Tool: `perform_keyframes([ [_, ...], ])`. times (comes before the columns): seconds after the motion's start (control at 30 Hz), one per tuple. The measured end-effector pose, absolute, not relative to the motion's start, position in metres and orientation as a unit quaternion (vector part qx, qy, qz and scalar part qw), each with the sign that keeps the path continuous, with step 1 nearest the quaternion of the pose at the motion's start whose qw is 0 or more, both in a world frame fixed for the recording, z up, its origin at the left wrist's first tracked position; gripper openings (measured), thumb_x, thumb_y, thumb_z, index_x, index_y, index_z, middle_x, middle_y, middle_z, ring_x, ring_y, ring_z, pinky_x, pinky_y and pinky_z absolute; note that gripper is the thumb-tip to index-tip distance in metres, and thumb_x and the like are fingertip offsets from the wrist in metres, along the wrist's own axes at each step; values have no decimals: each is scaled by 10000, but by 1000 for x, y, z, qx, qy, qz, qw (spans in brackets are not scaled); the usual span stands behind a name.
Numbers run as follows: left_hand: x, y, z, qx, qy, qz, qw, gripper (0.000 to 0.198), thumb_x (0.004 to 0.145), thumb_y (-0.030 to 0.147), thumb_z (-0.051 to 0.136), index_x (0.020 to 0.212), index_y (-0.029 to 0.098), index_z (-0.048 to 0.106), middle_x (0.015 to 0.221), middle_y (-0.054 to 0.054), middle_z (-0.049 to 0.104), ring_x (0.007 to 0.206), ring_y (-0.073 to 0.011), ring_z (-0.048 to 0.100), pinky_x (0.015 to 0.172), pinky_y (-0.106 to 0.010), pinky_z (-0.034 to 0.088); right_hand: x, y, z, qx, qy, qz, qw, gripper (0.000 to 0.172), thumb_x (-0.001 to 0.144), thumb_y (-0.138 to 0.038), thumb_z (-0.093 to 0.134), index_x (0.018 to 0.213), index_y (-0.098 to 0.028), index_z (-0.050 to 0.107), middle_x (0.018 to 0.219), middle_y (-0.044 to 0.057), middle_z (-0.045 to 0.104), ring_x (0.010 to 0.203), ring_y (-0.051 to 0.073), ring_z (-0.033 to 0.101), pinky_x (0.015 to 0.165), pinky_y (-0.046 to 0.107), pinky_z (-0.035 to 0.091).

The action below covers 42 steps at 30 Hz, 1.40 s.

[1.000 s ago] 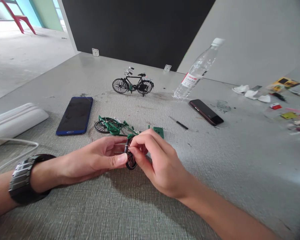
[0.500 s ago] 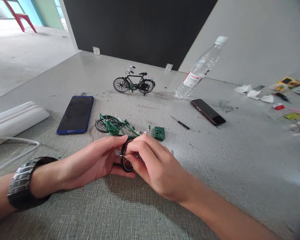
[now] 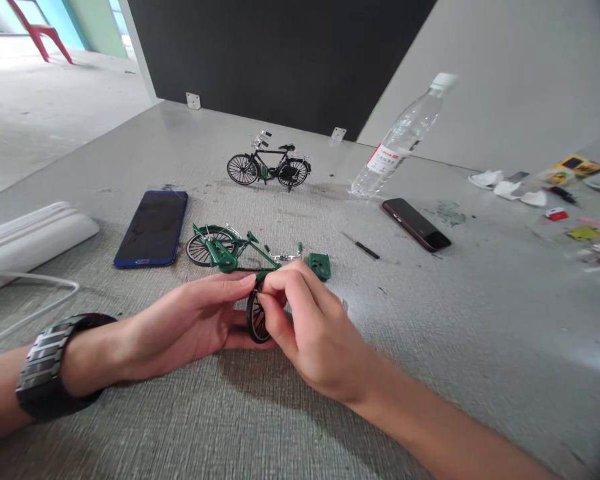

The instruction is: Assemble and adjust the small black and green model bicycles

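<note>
A small green model bicycle [image 3: 225, 250] lies on its side on the grey table [image 3: 455, 320]. My left hand [image 3: 190, 323] and my right hand [image 3: 305, 327] both pinch its near wheel [image 3: 256, 319], which stands upright between my fingertips. The far wheel rests on the table. A loose green part [image 3: 319, 265] lies just beyond my right hand. A dark watch is on my left wrist.
A finished black model bicycle [image 3: 269, 168] stands farther back. A blue phone [image 3: 151, 228] lies at the left, a dark phone [image 3: 416, 224] and a plastic bottle [image 3: 401, 139] at the right. A small screwdriver [image 3: 361, 247], a white case [image 3: 27, 241] and scattered packets [image 3: 575, 213] are around.
The green bicycle's frame has tilted and shifted slightly left. My fingers have re-gripped the near wheel, which has turned a little between them.
</note>
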State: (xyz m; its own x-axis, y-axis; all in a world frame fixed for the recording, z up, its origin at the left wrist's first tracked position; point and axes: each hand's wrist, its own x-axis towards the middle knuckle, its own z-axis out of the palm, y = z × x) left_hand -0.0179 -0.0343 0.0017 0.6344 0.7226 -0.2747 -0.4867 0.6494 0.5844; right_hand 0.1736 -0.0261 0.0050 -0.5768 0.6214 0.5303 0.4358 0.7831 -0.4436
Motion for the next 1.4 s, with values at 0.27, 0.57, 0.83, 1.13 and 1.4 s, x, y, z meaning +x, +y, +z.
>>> perform_keyframes([
  [0.27, -18, -36, -1, 244, 241, 353, 870, 216, 1001, 294, 600, 993, 131, 742, 1040, -90, 691, 963, -190, 641, 966, -388, 547, 172, -26, 1, -335, -857, 160, 357, 85, 1015, -131, 442, 977, -174, 505, 914, 54, 559, 839, 146, 555, 734, 290, 506],
  [0.57, -14, -37, -4, 261, 251, 365, 858, 256, 1038, 291, 536, 1036, 138, 741, 1134, -105, 687, 1006, -203, 651, 1003, -426, 545, 172, -26, 2, -349, -843, 181, 366, 78, 1018, -162, 450, 960, -184, 497, 915, 50, 572, 841, 153, 577, 726, 294, 501],
  [0.83, -15, -38, -4, 256, 256, 365, 858, 262, 1043, 289, 525, 1012, 135, 734, 1110, -98, 692, 995, -203, 657, 990, -429, 556, 171, -26, 1, -361, -835, 193, 367, 101, 1013, -156, 442, 934, -208, 477, 902, 38, 565, 834, 155, 567, 718, 301, 494],
  [1.13, -14, -37, -4, 249, 261, 366, 858, 239, 1028, 304, 559, 1006, 141, 732, 1075, -85, 701, 980, -194, 664, 968, -414, 564, 170, -26, 3, -372, -833, 194, 361, 100, 1006, -157, 439, 925, -203, 475, 888, 34, 558, 810, 149, 556, 728, 306, 495],
  [1.4, -14, -38, -4, 258, 276, 370, 849, 238, 1018, 343, 587, 1024, 151, 726, 1062, -82, 714, 972, -193, 666, 982, -436, 555, 171, -27, 3, -369, -837, 191, 356, 94, 1010, -159, 458, 946, -211, 503, 916, 42, 589, 847, 162, 594, 724, 311, 512],
])
